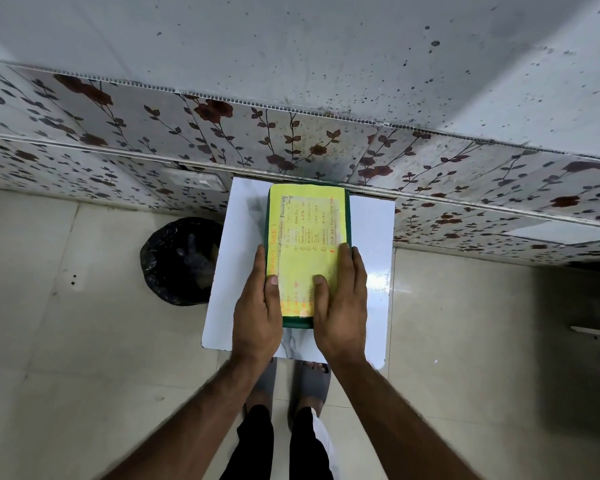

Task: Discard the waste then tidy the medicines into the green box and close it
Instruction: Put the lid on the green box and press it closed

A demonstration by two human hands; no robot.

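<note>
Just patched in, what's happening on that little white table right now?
A person stands at the small white table with both hands pressed on the green box. Its lid, covered by a yellow handwritten sheet, lies flat, so the box looks closed. The left hand rests on the near left edge, the right hand on the near right. No medicines show on the table. A bin with a black liner sits on the floor to the left.
</note>
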